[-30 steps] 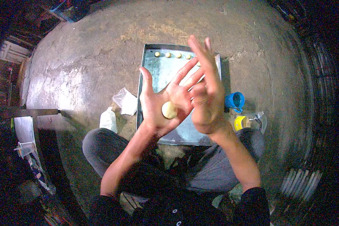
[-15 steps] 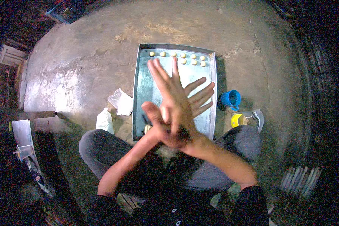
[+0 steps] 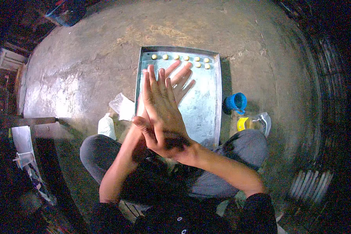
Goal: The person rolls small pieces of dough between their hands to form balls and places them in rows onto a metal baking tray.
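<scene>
My right hand (image 3: 164, 115) lies flat on top of my left hand (image 3: 181, 80), palm against palm, with the two crossed at an angle. The fingers of both are stretched out; those of the left show beyond the right hand, pointing up and to the right. Whatever may be between the palms is hidden. Both hands are over a shallow metal tray (image 3: 206, 113) on the floor. Along its far edge sit several small, pale dough balls (image 3: 165, 57), in one row and a short second row at the right.
Left of the tray are a clear plastic bag (image 3: 123, 107) and a white filled bag (image 3: 106, 126). At its right stand a blue mug (image 3: 236, 102) and a yellow-and-clear packet (image 3: 254, 124). My bent knees (image 3: 247, 150) flank the tray's near end. A blue crate (image 3: 65, 13) is far left.
My right hand has slid left across my left hand, and its fingers are closer together. The left fingers have swung upward, over the tray's far part. The pale lump near the tray's near-left corner is now hidden.
</scene>
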The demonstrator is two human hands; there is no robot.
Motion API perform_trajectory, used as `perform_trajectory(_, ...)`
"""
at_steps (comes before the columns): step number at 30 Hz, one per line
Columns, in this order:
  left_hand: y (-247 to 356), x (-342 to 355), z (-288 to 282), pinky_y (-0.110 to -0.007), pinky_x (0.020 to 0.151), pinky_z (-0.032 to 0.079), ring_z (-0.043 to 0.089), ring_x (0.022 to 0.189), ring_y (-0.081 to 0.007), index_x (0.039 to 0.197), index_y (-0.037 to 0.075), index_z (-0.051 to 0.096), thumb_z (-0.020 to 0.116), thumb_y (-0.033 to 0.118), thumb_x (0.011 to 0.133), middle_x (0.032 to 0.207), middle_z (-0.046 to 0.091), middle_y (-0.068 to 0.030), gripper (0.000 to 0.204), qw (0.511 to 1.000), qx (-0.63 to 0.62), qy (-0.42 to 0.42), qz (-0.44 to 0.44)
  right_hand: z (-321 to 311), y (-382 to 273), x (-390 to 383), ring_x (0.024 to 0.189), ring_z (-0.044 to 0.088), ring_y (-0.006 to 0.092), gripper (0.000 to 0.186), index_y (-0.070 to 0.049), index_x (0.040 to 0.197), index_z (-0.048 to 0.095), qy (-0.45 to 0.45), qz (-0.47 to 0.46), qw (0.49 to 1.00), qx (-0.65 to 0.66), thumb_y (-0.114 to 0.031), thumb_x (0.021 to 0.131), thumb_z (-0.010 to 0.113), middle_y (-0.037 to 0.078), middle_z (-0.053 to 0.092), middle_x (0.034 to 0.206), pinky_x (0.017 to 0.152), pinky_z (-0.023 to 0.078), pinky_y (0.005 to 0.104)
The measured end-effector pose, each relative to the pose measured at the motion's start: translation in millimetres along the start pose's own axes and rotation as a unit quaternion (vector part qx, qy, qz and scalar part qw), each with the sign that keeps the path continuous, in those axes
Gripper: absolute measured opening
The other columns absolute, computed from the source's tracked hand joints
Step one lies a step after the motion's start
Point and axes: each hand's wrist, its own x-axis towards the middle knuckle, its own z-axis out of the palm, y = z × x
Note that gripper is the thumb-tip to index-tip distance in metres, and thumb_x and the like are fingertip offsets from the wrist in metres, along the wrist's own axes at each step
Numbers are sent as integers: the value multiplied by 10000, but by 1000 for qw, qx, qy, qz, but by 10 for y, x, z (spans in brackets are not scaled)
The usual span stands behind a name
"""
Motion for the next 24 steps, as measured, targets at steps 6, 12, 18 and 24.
perform_trajectory(6,-412,89,172,-482,1223,210,226,1491,-371,1564,108,209,285,593,1016,1615,186,-236,736,987,-120,82,-71,-219,310,33,1480,56,522,1019,108,1534,46,45,147,988,-33,-678,963,352,377,147,1567,1189,19,585)
perform_trajectory(12,-3,-11,207,-516,1214,213,203,1491,-408,1566,54,156,290,620,996,1613,170,-258,814,962,-272,-6,7,-60,143,-88,1477,95,527,965,86,1547,90,2,-34,997,-64,-614,961,403,298,151,1608,1196,59,586)
perform_trajectory(18,-155,-5,319,-519,1217,198,180,1500,-401,1570,43,141,295,667,973,1612,176,-257,877,966,-241,-90,40,-169,384,23,1481,77,523,914,60,1553,132,39,99,993,-60,-588,975,418,300,211,1590,1184,49,607)
perform_trajectory(24,-109,39,115,-490,1234,129,145,1522,-339,1581,71,128,334,662,980,1619,170,-241,868,892,-448,-59,-30,-75,254,-84,1478,140,514,866,30,1528,296,18,-50,995,-78,-590,951,474,260,249,1595,1189,97,596)
